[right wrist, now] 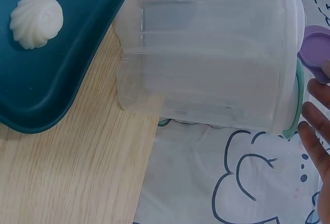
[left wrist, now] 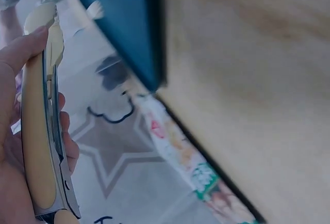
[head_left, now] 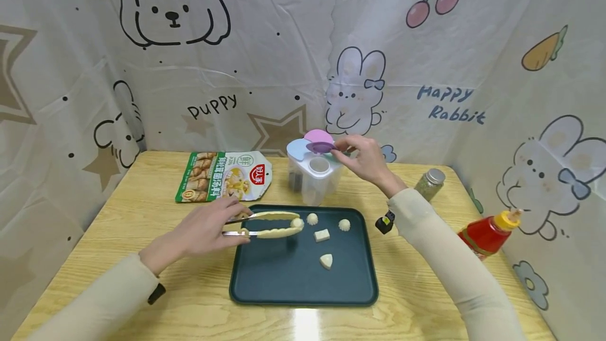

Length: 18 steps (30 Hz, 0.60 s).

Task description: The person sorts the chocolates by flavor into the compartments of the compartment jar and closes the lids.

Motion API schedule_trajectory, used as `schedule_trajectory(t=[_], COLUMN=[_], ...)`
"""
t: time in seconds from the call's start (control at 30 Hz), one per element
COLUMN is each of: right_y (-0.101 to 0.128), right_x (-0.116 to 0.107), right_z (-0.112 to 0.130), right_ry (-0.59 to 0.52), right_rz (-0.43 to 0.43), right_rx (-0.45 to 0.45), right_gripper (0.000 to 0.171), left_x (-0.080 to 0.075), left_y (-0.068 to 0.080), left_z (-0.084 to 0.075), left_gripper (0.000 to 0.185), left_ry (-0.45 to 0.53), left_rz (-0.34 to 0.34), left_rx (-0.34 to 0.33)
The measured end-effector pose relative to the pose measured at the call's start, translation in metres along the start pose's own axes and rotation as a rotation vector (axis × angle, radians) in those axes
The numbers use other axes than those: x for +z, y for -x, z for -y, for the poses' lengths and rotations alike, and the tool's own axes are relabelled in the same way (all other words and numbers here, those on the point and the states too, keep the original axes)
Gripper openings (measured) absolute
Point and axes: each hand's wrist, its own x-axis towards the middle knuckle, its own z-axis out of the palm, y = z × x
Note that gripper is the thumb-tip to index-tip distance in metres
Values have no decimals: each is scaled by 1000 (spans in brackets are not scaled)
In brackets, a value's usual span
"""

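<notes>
Yellow tongs [head_left: 267, 224] are gripped by the left hand [head_left: 201, 233], tips around a dumpling [head_left: 296, 222]. At one o'clock, the container's purple lid [head_left: 321, 147] is pinched by the right hand [head_left: 364, 158].

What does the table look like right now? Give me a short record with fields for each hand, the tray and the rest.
left hand: left hand holds tongs, tips at a dumpling on the tray
right hand: right hand pinches the purple lid flap of the clear container
tray: dark tray, five pale pieces on it
behind tray: food packet
right side: spice jar, red sauce bottle
</notes>
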Motion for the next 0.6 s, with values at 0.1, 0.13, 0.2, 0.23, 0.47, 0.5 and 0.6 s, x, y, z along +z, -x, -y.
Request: schedule_trajectory(t=[0.1, 0.13, 0.2, 0.23, 0.47, 0.5, 0.6], right_y=[0, 0, 0, 0, 2, 2, 1], right_x=[-1, -1, -1, -1, 0, 0, -1], right_z=[0, 1, 2, 2, 3, 3, 4], right_ry=[5, 6, 7, 7, 17, 20, 25], right_rz=[6, 7, 7, 7, 20, 18, 15], right_rx=[2, 2, 2, 4, 18, 17, 10], right_gripper=[10, 10, 9, 10, 10, 10, 10], left_x=[-4, -6, -10, -13, -27, -29, -32], left_y=[-16, -21, -30, -35, -61, -64, -74], left_z=[2, 2, 3, 3, 4, 4, 6], left_gripper=[46, 47, 49, 50, 50, 50, 50], left_ry=[1, 4, 5, 6, 7, 12, 14], left_rz=[-41, -54, -81, -93, -146, -152, -158], left_rx=[6, 9, 20, 28, 27, 25, 19])
